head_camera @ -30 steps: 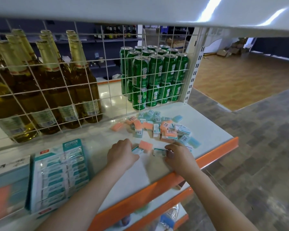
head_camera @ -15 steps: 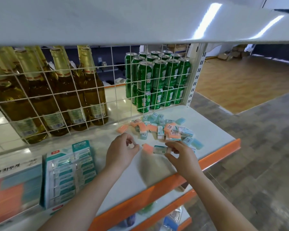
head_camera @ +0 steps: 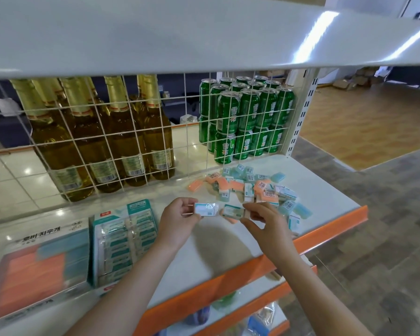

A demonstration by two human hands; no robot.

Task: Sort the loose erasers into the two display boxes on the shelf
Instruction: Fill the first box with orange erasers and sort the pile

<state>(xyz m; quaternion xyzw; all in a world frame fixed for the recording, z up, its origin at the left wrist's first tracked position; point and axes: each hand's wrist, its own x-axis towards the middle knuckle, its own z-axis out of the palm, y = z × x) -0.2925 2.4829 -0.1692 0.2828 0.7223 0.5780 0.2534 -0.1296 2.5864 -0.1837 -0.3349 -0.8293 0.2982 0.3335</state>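
Erasers in both hands, above shelf front

Your left hand (head_camera: 180, 220) pinches a wrapped eraser (head_camera: 206, 209); your right hand (head_camera: 264, 225) pinches a teal-labelled eraser (head_camera: 233, 210). Both are held over the shelf (head_camera: 204, 258) near its front edge. Loose pile (head_camera: 252, 187) lies toward the back right corner. Two display boxes (head_camera: 121, 238) sit at the left end.
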